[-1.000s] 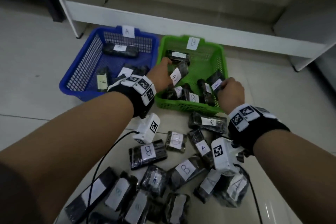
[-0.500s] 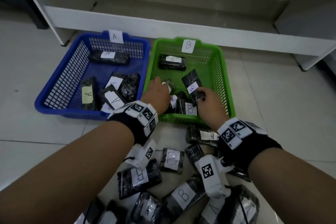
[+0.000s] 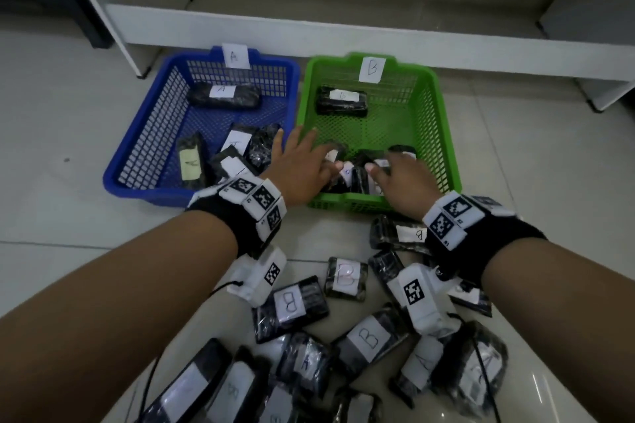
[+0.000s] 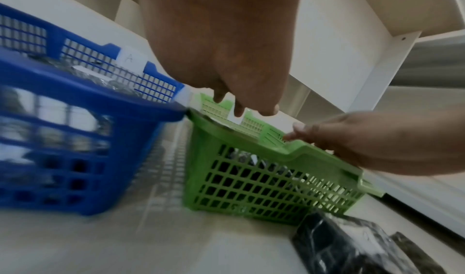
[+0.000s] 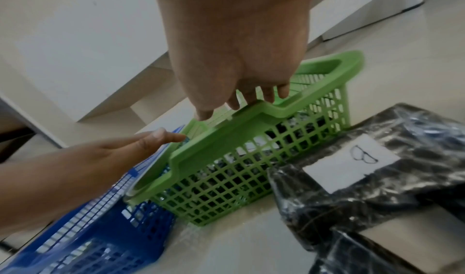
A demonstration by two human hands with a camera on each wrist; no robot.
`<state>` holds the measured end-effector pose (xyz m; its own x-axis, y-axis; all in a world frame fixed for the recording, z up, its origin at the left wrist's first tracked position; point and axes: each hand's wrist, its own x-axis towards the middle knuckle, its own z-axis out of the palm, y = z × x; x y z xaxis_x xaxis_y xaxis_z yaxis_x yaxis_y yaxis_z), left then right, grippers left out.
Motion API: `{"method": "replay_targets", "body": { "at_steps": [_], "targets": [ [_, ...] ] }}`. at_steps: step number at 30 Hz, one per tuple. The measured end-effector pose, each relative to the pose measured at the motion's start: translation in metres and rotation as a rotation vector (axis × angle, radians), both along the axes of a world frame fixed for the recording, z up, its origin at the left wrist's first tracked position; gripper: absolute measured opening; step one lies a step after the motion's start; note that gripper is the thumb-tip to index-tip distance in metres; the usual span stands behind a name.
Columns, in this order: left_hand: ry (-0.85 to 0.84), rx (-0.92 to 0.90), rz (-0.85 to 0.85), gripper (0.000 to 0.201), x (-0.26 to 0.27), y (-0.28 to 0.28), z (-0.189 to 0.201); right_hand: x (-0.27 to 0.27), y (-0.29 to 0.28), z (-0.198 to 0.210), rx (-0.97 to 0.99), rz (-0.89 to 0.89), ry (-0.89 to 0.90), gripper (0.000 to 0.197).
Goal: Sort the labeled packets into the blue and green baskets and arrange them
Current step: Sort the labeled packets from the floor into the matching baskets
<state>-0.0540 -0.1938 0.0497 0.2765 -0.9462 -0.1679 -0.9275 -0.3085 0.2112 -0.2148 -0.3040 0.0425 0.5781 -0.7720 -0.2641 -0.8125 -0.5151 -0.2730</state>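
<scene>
Head view looks steeply down at the floor toward 12 o'clock; both wrist views sit low and close, sharing the green basket [image 4: 274, 181].

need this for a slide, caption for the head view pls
Both hands, left hand and right hand, reach over packets in the green basket beside the blue basket.

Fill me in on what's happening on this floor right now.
A person is sorting black lettered packets. Both the left hand and right hand reach into the near end of the green basket, tagged B, among the packets there. The blue basket, tagged A, holds several. Many unsorted packets lie on the floor.
</scene>
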Motion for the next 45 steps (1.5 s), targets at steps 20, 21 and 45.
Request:
{"method": "replay_targets", "body": {
  "at_steps": [20, 21, 45],
  "targets": [
    [-0.229, 0.811, -0.477, 0.071, 0.084, 0.366, 0.012, 0.072, 0.326, -0.001, 0.126, 1.01, 0.071, 0.071],
    [-0.217, 0.86, -0.483, 0.075, 0.083, 0.376, 0.01, 0.071, 0.339, -0.004, 0.134, 1.074, 0.106, 0.074],
    [0.175, 0.846, -0.083, 0.066, 0.073, 0.365, -0.007, 0.11, 0.349, 0.001, 0.309, 1.033, 0.183, 0.042]
  ]
}}
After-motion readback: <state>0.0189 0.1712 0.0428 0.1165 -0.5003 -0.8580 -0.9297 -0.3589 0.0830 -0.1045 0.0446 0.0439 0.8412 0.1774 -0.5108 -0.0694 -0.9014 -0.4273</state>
